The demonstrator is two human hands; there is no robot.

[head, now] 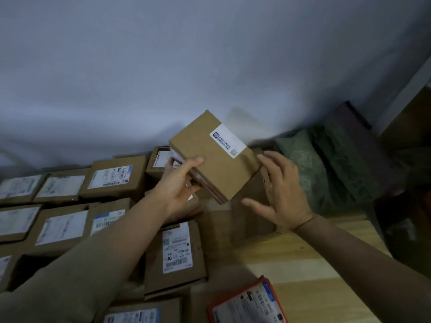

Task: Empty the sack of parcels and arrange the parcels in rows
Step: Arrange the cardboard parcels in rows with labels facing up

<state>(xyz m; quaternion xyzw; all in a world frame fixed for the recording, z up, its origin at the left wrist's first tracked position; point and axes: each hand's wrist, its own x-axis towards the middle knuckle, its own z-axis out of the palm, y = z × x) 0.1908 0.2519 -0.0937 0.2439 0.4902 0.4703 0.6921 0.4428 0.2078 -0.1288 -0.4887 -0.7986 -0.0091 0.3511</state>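
The light wooden floor (pixel 303 264) is covered from nine to six o'clock by rows of labelled cardboard parcels (pixel 175 255), with a red-edged parcel (pixel 247 301) laid at five o'clock.

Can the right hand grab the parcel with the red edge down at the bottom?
Probably yes. The right hand is open and holds nothing, and the red-edged flat parcel lies uncovered on the wooden floor.

A shipping label (pixel 177 247) on a brown parcel (pixel 175 257) lying in the rows carries the number "001" in bold, printed sideways. Barcodes and small print on the other parcels' labels are too blurred to read.
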